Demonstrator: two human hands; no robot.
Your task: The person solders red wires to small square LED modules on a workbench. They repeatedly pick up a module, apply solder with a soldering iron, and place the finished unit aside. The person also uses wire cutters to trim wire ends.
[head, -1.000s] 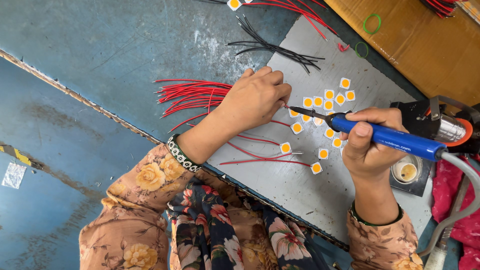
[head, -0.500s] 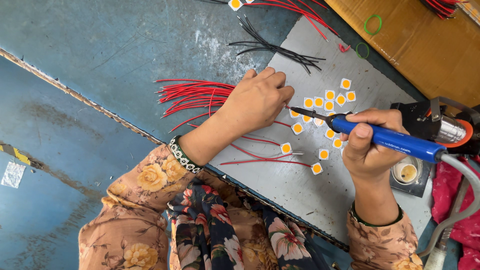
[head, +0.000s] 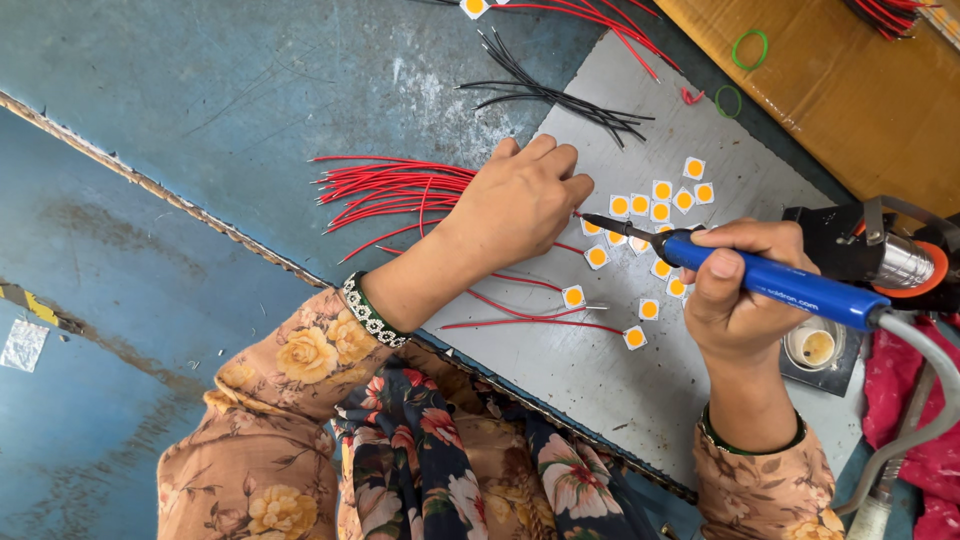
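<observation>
Right hand: my right hand [head: 745,295] grips a blue-handled soldering iron [head: 770,285], its dark tip aimed left.
Left hand: my left hand [head: 520,200] rests knuckles-up, fingers curled down beside the iron's tip.
Small parts: white squares with orange centres [head: 660,212] lie scattered on a grey metal sheet [head: 600,370].
Wires: red wires [head: 385,190] fan out under my left hand; black wires [head: 545,90] lie above it.
Surface: a worn blue table [head: 200,90].

L hand [head: 520,200] shifted slightly up-right over red wires [head: 390,190]; soldering iron [head: 760,280] tip now closer to its fingers
</observation>
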